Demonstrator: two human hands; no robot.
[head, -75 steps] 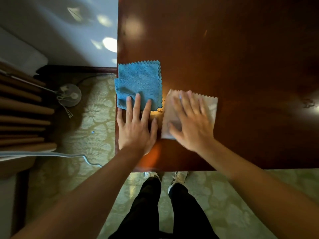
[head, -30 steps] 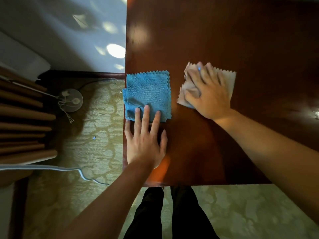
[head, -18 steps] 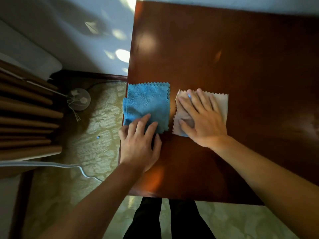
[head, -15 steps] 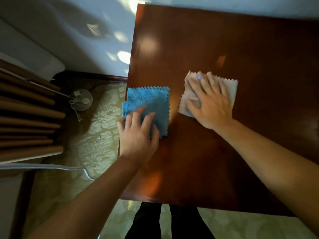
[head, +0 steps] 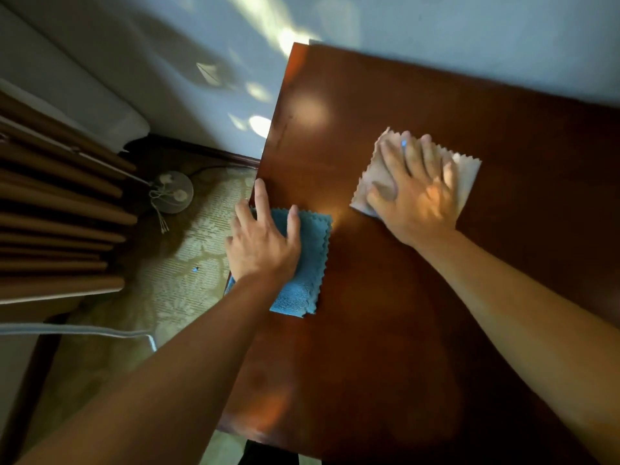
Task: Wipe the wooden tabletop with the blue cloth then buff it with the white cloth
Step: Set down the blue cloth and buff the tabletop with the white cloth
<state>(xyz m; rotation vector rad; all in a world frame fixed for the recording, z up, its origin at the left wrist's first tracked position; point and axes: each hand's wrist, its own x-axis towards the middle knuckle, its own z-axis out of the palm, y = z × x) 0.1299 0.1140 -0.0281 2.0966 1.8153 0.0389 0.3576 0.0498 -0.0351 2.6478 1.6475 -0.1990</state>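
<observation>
Your left hand (head: 263, 245) lay palm-down on the blue cloth (head: 302, 263), fingers spread and fairly straight, pressing it flat, not curled round it. The index tip reached past the cloth's far edge onto bare wood at the table's left edge; your forearm came in from lower left, crossing the near-left corner.

Your right hand (head: 414, 193) was flat on the white cloth (head: 464, 177), fingers splayed and extended, palm pressing down, no pinch or grip seen. It's a bit motion-blurred. The right forearm ran in from the lower-right corner of view, over the wood.

Blue cloth sat at the left edge of the wooden tabletop (head: 385, 330), approx. mid-depth, folded w/ zigzag edges, its near-left corner right at the table edge. White cloth sat further in and further from you, right of the blue one, well apart from it, wood showing between.

Count: 2 hands, 2 cloths (1 blue, 1 white), 1 tabletop.

Off the table, left side: patterned carpet (head: 188, 270), a round white fan base (head: 172, 196) w/ a cord, brown pleated curtain (head: 57, 213), and a pale wall (head: 436, 38) behind.
</observation>
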